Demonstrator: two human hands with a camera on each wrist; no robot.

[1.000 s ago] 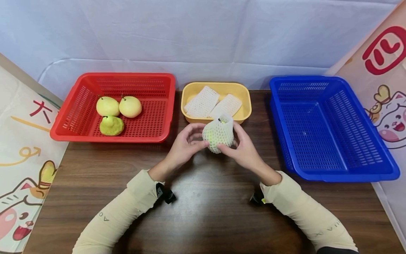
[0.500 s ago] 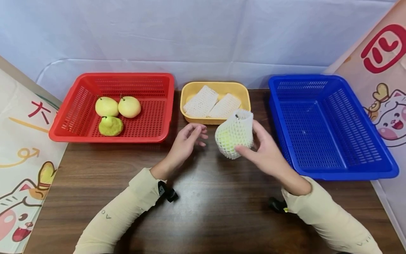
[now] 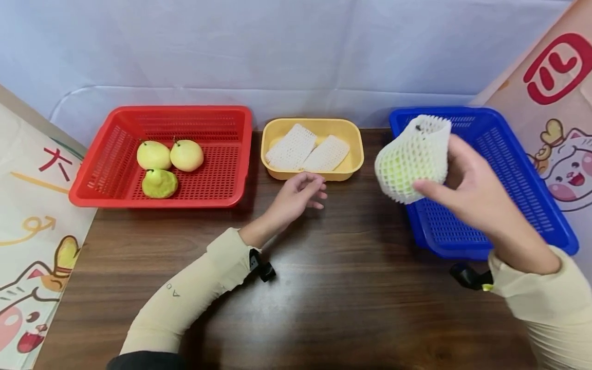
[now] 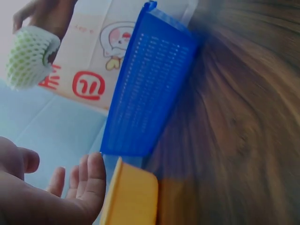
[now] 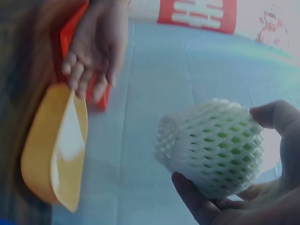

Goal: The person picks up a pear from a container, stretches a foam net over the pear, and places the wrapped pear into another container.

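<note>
My right hand (image 3: 481,190) grips a pear (image 3: 400,167) wrapped in a white foam net sleeve (image 5: 211,145), its dark stem showing inside the sleeve's open end. The wrapped pear is held up at the left rim of the blue basket (image 3: 476,226), overlapping it in the head view. With fingers loosely bent and nothing in them, my left hand (image 3: 296,200) is just in front of the yellow tray (image 3: 344,173). Two flat foam net sleeves (image 3: 292,146) lie in that tray.
A red basket (image 3: 217,200) stands at the left with two round pale pears (image 3: 187,155) and a greener, lumpy pear (image 3: 159,184) in it. Behind the containers hangs a pale cloth (image 3: 277,51). All stand on a dark wooden table (image 3: 324,308).
My left hand has let go of the wrapped pear and shifted slightly right. My right hand has carried the pear right and up, from before the yellow tray to the blue basket.
</note>
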